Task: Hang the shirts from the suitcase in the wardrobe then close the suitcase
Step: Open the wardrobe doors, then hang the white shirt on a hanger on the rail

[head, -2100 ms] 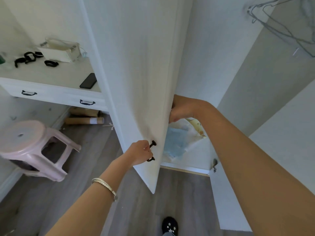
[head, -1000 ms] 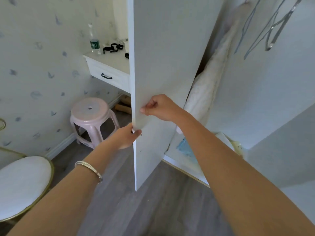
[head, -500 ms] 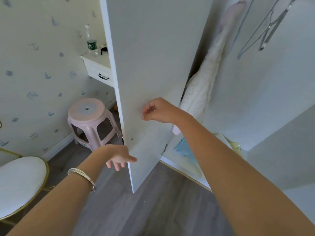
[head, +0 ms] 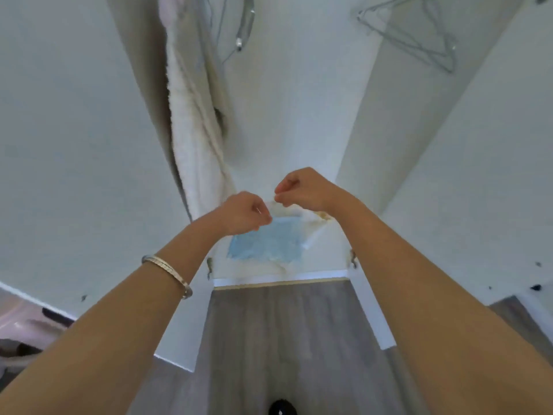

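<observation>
**Wardrobe open, no shirt hung yet**

Head view: the wardrobe [head: 299,115] stands open, with its left door [head: 74,145] and right door [head: 478,175] swung wide. Inside hang a white fleecy garment [head: 194,145] and bare wire hangers [head: 419,34]. A blue cloth [head: 266,244] lies on the wardrobe's bottom. The left hand [head: 244,212] and right hand [head: 302,187] are raised close together before the opening, fingers curled in and grasping nothing. The suitcase and shirts are out of view. As I judge it, only the opening is done. Fetching and hanging the shirts and closing the suitcase all remain.

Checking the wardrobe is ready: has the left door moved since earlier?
Yes: left door swung outward, clear of the blue cloth inside the wardrobe.
</observation>
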`<state>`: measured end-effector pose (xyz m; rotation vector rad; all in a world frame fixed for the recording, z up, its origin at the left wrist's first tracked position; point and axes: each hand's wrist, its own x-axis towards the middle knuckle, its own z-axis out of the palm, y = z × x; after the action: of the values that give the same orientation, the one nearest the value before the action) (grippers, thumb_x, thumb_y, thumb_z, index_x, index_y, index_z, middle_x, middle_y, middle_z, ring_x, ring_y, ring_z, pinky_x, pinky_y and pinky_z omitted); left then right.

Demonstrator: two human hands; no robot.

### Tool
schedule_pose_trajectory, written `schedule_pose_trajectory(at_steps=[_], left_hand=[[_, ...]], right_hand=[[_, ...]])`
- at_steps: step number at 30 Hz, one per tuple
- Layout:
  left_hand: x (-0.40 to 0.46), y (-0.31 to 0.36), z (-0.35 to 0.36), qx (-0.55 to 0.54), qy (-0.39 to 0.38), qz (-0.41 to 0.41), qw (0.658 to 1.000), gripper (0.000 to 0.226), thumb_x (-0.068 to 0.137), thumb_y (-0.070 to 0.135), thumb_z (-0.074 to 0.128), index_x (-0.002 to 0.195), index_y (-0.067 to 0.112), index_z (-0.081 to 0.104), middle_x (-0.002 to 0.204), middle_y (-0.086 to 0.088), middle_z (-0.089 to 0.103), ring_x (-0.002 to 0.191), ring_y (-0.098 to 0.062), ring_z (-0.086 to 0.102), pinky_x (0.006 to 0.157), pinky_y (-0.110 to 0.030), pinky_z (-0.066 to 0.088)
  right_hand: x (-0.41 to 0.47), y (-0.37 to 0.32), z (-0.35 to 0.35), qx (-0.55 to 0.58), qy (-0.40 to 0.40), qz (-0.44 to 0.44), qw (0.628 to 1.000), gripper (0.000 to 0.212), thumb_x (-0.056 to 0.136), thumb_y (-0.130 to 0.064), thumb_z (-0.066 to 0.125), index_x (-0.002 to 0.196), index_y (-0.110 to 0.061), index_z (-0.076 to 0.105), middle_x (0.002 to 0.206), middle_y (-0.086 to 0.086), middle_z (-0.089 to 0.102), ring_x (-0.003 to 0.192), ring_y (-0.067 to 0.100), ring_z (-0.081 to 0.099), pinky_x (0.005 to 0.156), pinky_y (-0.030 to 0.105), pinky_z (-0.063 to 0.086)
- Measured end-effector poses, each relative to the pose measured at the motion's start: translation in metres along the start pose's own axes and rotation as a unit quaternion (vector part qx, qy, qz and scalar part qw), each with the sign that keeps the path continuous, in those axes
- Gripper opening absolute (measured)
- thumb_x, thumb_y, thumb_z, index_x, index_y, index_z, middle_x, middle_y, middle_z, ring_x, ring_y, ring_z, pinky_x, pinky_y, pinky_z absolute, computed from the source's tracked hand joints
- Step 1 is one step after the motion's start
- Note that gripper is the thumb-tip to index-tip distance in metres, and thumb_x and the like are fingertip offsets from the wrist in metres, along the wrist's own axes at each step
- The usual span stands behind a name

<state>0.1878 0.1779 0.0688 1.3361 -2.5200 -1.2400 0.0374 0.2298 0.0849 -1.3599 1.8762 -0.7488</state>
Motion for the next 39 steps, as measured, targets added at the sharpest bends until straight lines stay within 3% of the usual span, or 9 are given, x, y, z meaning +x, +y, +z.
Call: schedule_pose_trajectory(at_steps=[9, 13, 17, 21, 24, 29, 33, 37, 39], left_hand=[[-0.005, 0.098, 0.15, 0.079, -0.179, 0.215, 0.957, 0.006, 0.08, 0.017, 0.061, 0.081, 0.019, 0.066, 0.076, 0.004, 0.063, 0.068, -0.009, 0.057, 0.052, -0.012, 0.042], [-0.05, 0.12, 0.243, 0.121, -0.284, 0.286, 0.907, 0.007, 0.079, 0.018, 0.06, 0.081, 0.023, 0.064, 0.085, 0.003, 0.062, 0.082, -0.013, 0.057, 0.068, -0.021, 0.041], [-0.111, 0.13, 0.327, 0.13, -0.383, 0.328, 0.854, 0.015, 0.081, 0.022, 0.061, 0.095, 0.019, 0.066, 0.091, 0.0, 0.064, 0.086, -0.016, 0.062, 0.065, -0.018, 0.044], [-0.181, 0.127, 0.409, 0.17, -0.464, 0.35, 0.796, 0.018, 0.082, 0.02, 0.061, 0.098, 0.014, 0.067, 0.087, -0.002, 0.063, 0.086, -0.016, 0.06, 0.07, -0.022, 0.043], [-0.22, 0.113, 0.463, 0.193, -0.491, 0.352, 0.773, 0.018, 0.082, 0.017, 0.061, 0.097, 0.01, 0.067, 0.087, -0.002, 0.061, 0.086, -0.017, 0.058, 0.074, -0.021, 0.039], [-0.251, 0.075, 0.538, 0.236, -0.507, 0.34, 0.756, 0.019, 0.084, 0.015, 0.057, 0.1, 0.01, 0.066, 0.088, -0.001, 0.058, 0.083, -0.013, 0.052, 0.074, -0.018, 0.034], [-0.247, 0.039, 0.594, 0.259, -0.515, 0.33, 0.748, 0.013, 0.084, 0.015, 0.055, 0.094, 0.019, 0.063, 0.094, -0.002, 0.062, 0.083, -0.013, 0.054, 0.074, -0.021, 0.037], [-0.236, -0.004, 0.655, 0.286, -0.517, 0.324, 0.739, 0.019, 0.084, 0.015, 0.056, 0.101, 0.015, 0.066, 0.094, 0.0, 0.063, 0.085, -0.012, 0.055, 0.076, -0.02, 0.039], [-0.229, -0.034, 0.689, 0.314, -0.518, 0.306, 0.734, 0.019, 0.083, 0.017, 0.057, 0.1, 0.017, 0.066, 0.094, 0.0, 0.064, 0.085, -0.014, 0.056, 0.077, -0.02, 0.039]], right_hand=[[-0.187, 0.132, -0.039, 0.066, 0.233, 0.234, 0.942, 0.017, 0.083, -0.014, 0.063, 0.099, -0.012, 0.067, 0.082, 0.007, 0.07, 0.078, 0.013, 0.062, 0.058, 0.017, 0.038], [-0.297, 0.176, -0.011, 0.109, 0.316, 0.335, 0.881, 0.011, 0.082, -0.012, 0.062, 0.092, -0.012, 0.067, 0.087, 0.012, 0.073, 0.085, 0.018, 0.066, 0.059, 0.017, 0.04], [-0.401, 0.205, 0.033, 0.144, 0.364, 0.41, 0.824, 0.01, 0.082, -0.012, 0.062, 0.075, -0.017, 0.067, 0.074, 0.001, 0.068, 0.086, 0.017, 0.064, 0.06, 0.016, 0.04], [-0.504, 0.234, 0.088, 0.194, 0.412, 0.473, 0.755, 0.018, 0.082, -0.01, 0.062, 0.07, -0.023, 0.059, 0.068, -0.003, 0.063, 0.08, 0.016, 0.061, 0.083, 0.029, 0.051], [-0.562, 0.26, 0.131, 0.221, 0.444, 0.504, 0.707, 0.009, 0.081, -0.008, 0.062, 0.077, -0.016, 0.063, 0.068, -0.003, 0.063, 0.079, 0.016, 0.06, 0.087, 0.033, 0.05], [-0.613, 0.314, 0.2, 0.265, 0.459, 0.536, 0.658, 0.01, 0.083, -0.008, 0.059, 0.087, -0.014, 0.066, 0.082, -0.002, 0.062, 0.083, 0.017, 0.059, 0.064, 0.023, 0.049], [-0.628, 0.362, 0.251, 0.301, 0.454, 0.559, 0.625, 0.02, 0.083, -0.006, 0.058, 0.099, -0.014, 0.066, 0.097, -0.002, 0.062, 0.097, 0.015, 0.057, 0.08, 0.023, 0.042], [-0.63, 0.421, 0.308, 0.318, 0.445, 0.591, 0.593, 0.022, 0.084, -0.008, 0.055, 0.101, -0.019, 0.064, 0.096, -0.001, 0.064, 0.092, 0.016, 0.058, 0.066, 0.019, 0.044], [-0.625, 0.456, 0.343, 0.314, 0.443, 0.611, 0.576, 0.022, 0.085, -0.013, 0.053, 0.099, -0.028, 0.061, 0.097, -0.001, 0.067, 0.091, 0.016, 0.06, 0.073, 0.024, 0.051]])
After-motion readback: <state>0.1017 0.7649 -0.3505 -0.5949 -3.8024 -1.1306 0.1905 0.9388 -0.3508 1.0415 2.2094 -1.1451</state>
